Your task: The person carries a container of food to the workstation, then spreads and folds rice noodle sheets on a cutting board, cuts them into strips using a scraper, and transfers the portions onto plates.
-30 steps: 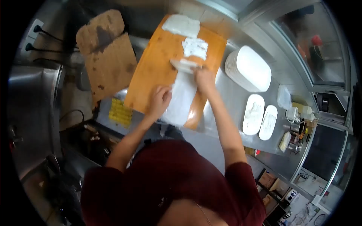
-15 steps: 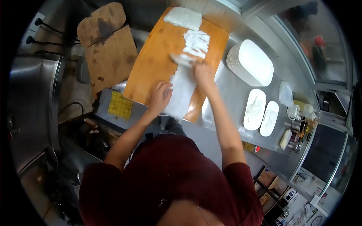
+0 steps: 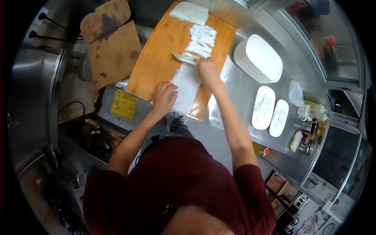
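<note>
My right hand (image 3: 208, 71) is closed around the handle of a knife (image 3: 184, 59). Its blade points left and lies across the far end of a soft white sheet (image 3: 185, 85), which looks like rice noodle. Beyond the blade are several cut white strips (image 3: 202, 38), side by side on the wooden board (image 3: 156, 51). A folded white slab (image 3: 189, 13) lies at the board's far end. Resting at the sheet's left edge, my left hand (image 3: 164, 98) is open, with fingers curved and thumb apart.
A stack of white oval plates (image 3: 263, 58) stands right of the board on the steel counter (image 3: 231, 94). Nearer are two long plates (image 3: 263, 107) bearing white food. Bottles and pots crowd the counter's right end. Left are cardboard (image 3: 115, 55) and a yellow egg tray (image 3: 123, 104).
The knife has come slightly nearer along the sheet, and more strips lie beyond it. My left hand stays at the sheet's edge. The whole view has shifted a little.
</note>
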`<move>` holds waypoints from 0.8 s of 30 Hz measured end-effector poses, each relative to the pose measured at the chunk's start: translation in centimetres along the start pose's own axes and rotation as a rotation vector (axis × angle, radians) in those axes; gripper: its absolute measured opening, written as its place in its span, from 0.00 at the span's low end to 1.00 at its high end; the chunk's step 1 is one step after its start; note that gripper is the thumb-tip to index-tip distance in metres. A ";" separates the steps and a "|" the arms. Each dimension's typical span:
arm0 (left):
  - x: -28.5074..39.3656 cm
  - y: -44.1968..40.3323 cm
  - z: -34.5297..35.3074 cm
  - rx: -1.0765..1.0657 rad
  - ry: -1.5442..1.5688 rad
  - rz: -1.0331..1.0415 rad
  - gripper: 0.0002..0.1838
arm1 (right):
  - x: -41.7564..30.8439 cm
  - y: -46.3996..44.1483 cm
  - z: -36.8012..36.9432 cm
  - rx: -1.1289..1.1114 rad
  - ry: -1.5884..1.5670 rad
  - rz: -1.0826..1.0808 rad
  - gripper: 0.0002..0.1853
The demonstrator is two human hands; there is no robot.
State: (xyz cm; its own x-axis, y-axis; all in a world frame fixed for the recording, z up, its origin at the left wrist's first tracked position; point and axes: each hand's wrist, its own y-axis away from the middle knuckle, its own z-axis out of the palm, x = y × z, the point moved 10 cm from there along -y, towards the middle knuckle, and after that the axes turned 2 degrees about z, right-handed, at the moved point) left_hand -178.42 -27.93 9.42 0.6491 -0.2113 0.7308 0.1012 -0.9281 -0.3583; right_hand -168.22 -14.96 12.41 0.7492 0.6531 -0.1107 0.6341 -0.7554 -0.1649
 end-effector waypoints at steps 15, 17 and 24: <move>2.1 2.2 1.9 -0.019 -0.117 -0.019 0.07 | -1.2 0.9 -1.1 0.020 -0.037 -0.042 0.08; 3.0 2.2 1.2 -0.034 -0.109 0.007 0.07 | -1.9 2.6 -1.2 0.016 -0.015 0.003 0.06; 3.8 2.8 1.2 -0.052 -0.101 0.133 0.08 | -2.4 1.6 -0.4 -0.002 0.041 -0.013 0.10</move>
State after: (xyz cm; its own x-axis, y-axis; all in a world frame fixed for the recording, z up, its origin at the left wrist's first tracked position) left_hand -174.82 -30.93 10.49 0.7269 -0.3042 0.6157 -0.0283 -0.9090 -0.4158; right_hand -168.93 -17.72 12.82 0.7481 0.6600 -0.0688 0.6441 -0.7471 -0.1642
